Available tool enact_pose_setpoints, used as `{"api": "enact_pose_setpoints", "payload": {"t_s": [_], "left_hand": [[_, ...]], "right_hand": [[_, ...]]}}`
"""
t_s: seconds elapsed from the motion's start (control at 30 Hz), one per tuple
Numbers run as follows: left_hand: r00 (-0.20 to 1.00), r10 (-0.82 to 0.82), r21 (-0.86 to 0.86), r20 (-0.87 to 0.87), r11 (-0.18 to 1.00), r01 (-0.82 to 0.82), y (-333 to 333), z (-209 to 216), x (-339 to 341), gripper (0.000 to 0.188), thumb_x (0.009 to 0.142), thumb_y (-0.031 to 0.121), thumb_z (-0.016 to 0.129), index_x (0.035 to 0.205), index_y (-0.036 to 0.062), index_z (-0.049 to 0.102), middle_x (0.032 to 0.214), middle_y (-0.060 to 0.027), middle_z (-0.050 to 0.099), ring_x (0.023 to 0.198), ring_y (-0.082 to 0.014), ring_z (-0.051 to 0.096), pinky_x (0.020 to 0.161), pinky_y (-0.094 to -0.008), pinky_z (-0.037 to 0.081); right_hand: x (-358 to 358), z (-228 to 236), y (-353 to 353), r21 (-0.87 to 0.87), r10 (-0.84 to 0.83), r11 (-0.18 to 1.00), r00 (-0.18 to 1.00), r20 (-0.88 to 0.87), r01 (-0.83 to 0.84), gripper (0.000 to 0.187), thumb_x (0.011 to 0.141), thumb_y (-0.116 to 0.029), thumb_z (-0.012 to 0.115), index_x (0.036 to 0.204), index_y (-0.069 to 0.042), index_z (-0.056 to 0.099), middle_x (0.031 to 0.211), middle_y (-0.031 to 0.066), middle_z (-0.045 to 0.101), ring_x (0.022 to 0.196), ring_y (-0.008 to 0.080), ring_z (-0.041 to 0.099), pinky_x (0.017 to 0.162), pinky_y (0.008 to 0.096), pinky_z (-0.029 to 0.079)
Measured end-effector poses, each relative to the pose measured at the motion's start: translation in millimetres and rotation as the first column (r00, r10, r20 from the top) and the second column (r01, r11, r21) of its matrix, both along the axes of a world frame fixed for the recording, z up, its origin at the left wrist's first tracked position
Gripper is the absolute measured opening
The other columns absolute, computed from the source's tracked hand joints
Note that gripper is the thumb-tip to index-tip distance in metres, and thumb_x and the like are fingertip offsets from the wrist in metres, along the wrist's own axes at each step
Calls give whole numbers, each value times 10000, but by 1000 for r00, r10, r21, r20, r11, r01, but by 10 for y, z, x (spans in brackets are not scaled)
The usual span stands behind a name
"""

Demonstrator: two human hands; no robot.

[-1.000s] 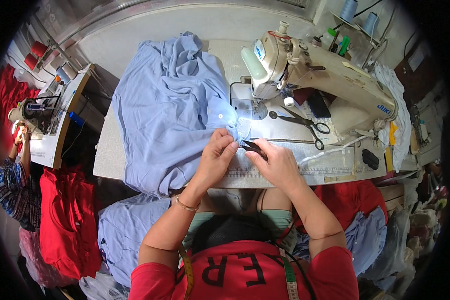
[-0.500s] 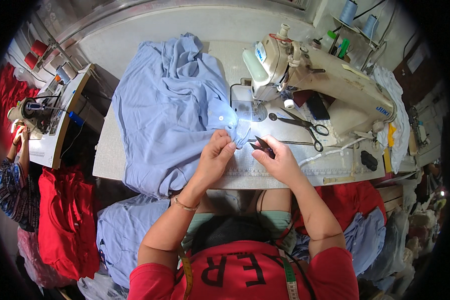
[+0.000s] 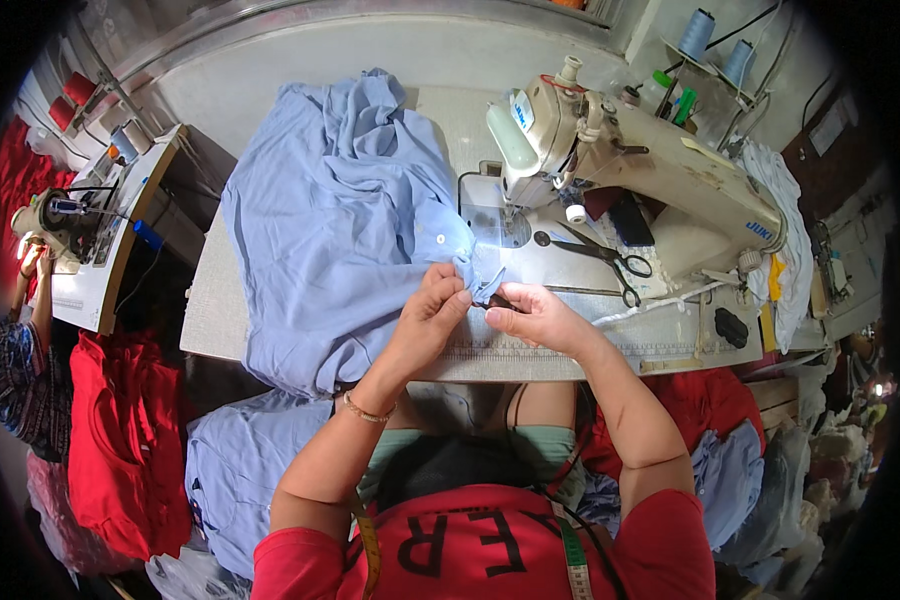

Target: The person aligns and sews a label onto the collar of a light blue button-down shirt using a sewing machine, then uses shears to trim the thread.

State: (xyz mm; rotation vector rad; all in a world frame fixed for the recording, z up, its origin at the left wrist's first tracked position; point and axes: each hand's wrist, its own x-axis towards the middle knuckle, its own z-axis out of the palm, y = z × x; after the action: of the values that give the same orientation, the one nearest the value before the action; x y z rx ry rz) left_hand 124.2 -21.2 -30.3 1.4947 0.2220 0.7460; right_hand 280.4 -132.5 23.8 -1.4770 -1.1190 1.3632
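A light blue garment lies spread over the left part of the sewing table, a small white button showing near its right edge. My left hand pinches a gathered corner of it at the table's front, fingers closed. Against that corner, my right hand is closed around small black thread snips; the blades are largely hidden by fingers and cloth. Just beyond both hands is the sewing machine's needle plate, lit by the lamp.
The sewing machine fills the right side. Black-handled scissors, a dark phone and a black lump lie by it. Blue cloth and red cloth are heaped below left. At far left another person's hands work at a second machine.
My right hand has moved left and closer to my left hand. The snips' tips, apart from the cloth before, are now at the gathered corner. My left hand keeps its pinch.
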Motion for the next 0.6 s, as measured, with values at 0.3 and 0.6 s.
{"api": "enact_pose_setpoints", "payload": {"t_s": [0.3,0.6], "left_hand": [[999,19,41,-41,999,-17,1,-35,14,107,894,83,548,849,-13,561,957,-43,447,944,-165,414,868,-257,337],[998,38,53,-39,998,-36,-9,-10,6,93,886,65,548,856,-19,573,956,-52,462,941,-171,429,865,-264,349]], "right_hand": [[9,-1,5,-8,14,1000,999,43,-14,320,913,-222,587,1120,21,580,974,2,584,883,70,503,783,245,435],[12,-20,20,-29,-4,1000,1000,27,4,323,915,-221,579,1137,14,588,941,-16,587,835,57,497,737,230,430]]}}
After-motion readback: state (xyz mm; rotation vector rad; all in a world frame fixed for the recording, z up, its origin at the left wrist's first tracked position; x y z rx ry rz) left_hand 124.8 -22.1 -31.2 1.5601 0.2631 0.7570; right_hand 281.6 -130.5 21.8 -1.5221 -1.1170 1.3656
